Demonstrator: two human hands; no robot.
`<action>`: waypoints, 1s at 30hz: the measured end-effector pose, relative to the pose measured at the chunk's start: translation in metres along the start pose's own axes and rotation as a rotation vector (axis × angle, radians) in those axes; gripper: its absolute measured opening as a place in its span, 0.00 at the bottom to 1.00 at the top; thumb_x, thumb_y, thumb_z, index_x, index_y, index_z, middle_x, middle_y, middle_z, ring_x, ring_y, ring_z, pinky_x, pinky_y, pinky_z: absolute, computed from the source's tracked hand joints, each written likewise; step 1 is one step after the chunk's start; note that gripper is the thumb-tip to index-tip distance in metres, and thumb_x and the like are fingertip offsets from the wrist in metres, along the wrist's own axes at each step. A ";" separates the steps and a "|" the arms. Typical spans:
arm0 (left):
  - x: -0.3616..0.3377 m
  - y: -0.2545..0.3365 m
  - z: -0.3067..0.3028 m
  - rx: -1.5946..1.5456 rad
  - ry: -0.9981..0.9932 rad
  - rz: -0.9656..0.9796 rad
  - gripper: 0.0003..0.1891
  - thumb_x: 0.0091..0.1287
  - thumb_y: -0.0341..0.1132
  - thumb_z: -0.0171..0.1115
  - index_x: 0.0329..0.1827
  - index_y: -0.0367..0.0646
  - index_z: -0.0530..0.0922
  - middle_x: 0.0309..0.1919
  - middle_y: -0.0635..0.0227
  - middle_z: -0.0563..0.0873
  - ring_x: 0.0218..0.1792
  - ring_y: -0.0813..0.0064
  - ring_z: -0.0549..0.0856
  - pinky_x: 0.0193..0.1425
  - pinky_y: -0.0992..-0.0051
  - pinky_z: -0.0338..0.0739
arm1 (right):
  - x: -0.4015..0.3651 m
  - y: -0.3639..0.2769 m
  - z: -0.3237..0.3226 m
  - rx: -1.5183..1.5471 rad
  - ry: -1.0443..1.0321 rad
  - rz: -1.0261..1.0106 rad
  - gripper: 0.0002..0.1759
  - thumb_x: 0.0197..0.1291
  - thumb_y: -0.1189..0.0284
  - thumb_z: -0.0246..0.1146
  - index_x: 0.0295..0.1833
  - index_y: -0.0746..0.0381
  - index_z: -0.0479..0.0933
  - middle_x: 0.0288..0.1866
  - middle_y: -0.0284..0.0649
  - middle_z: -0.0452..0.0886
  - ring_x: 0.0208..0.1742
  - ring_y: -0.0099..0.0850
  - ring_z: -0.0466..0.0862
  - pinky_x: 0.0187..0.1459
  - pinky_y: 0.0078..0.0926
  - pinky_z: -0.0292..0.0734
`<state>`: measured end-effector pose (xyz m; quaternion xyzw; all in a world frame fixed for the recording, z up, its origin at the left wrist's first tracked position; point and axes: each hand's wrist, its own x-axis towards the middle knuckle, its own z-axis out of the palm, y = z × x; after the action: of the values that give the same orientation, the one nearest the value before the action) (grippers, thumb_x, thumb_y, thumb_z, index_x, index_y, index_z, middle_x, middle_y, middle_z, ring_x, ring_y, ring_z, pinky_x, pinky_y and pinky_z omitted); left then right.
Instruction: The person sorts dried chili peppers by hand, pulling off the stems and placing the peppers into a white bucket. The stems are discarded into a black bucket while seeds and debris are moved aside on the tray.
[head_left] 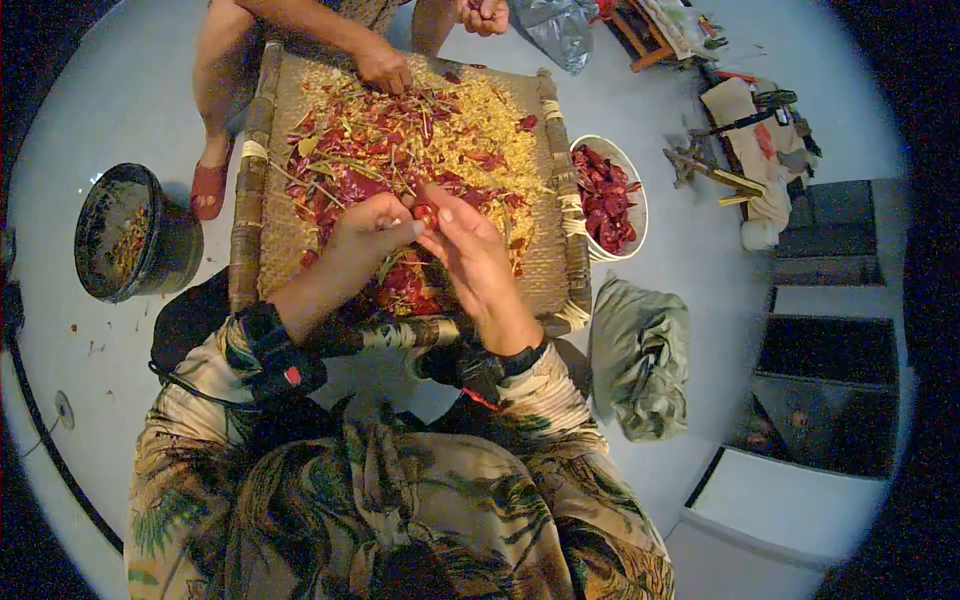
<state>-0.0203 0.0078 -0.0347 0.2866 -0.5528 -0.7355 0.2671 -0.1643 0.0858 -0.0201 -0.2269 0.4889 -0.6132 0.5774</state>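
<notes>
Over the near half of a woven tray (535, 95) with a wooden frame, my two hands meet. A small piece of dried red chili (428, 213) is pinched between the fingertips of my left hand (365, 232) and my right hand (468, 250). Both hands are closed, and the fingers partly cover the piece. Below and beyond them lie broken red chili skins (355, 185), with thin stems among them. Yellow chili seeds (505, 140) are spread over the far and right parts of the tray.
Across the tray, another person's hand (385, 72) reaches into the pile; their other hand (484, 15) is raised. A white bucket (640, 225) of red chilies stands right, above a green sack (640, 360). A black bucket (180, 240) stands left, near the person's red slipper (208, 190).
</notes>
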 end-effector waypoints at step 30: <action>-0.011 0.039 -0.002 0.383 0.034 0.090 0.05 0.62 0.31 0.61 0.34 0.43 0.73 0.25 0.74 0.74 0.26 0.83 0.72 0.29 0.79 0.67 | -0.012 -0.007 0.006 -0.270 0.064 -0.163 0.06 0.61 0.69 0.61 0.35 0.60 0.76 0.24 0.29 0.77 0.24 0.16 0.73 0.26 0.14 0.69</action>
<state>-0.0084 0.0051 0.0044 0.3196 -0.6902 -0.5994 0.2495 -0.1602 0.0935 -0.0080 -0.3217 0.5648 -0.5939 0.4741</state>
